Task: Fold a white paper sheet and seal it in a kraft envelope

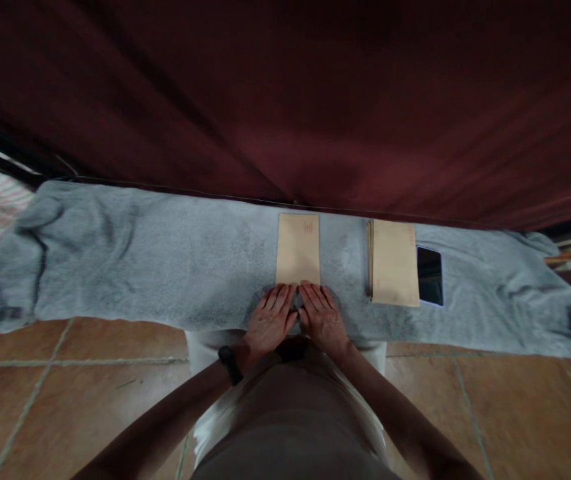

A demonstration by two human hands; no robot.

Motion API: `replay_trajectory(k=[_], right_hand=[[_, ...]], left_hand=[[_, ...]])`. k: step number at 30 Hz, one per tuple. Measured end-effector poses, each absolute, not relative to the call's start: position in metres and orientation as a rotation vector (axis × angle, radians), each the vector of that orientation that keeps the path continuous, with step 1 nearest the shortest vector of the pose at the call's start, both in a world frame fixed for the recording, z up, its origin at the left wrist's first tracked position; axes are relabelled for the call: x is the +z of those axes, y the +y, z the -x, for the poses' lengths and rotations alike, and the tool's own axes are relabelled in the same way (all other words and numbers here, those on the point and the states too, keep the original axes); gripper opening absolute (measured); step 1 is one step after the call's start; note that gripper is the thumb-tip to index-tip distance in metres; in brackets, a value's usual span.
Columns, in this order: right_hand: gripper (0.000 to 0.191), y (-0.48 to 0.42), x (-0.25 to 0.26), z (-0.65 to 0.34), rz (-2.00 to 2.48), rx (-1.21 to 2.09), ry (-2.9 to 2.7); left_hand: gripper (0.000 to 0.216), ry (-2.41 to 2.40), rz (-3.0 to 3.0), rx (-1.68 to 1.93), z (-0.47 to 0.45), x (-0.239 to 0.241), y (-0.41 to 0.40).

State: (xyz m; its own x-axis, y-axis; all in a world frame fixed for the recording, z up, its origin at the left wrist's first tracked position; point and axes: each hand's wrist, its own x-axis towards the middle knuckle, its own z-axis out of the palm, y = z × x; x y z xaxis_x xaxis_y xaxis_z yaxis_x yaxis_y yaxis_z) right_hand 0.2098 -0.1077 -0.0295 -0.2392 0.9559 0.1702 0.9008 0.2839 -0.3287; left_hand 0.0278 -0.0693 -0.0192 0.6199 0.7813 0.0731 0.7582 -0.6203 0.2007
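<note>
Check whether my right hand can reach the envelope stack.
Probably yes: the right hand lies flat on the single envelope, and only bare towel separates it from the envelope stack beside it.

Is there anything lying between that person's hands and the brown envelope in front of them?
Nothing visible. The left hand and right hand lie flat, fingertips on the near edge of the brown envelope, which rests on the grey towel. The envelope stack and phone lie apart to the right.
</note>
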Motion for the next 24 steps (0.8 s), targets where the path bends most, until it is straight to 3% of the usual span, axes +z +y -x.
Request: replay_trajectory(k=[24], right_hand=[[0.053,-0.113,-0.029,-0.219,1.769,0.214,-2.144]], left_hand=[[0.053,1.351,-2.641,0.257,-0.021,-0.018,-0.069]])
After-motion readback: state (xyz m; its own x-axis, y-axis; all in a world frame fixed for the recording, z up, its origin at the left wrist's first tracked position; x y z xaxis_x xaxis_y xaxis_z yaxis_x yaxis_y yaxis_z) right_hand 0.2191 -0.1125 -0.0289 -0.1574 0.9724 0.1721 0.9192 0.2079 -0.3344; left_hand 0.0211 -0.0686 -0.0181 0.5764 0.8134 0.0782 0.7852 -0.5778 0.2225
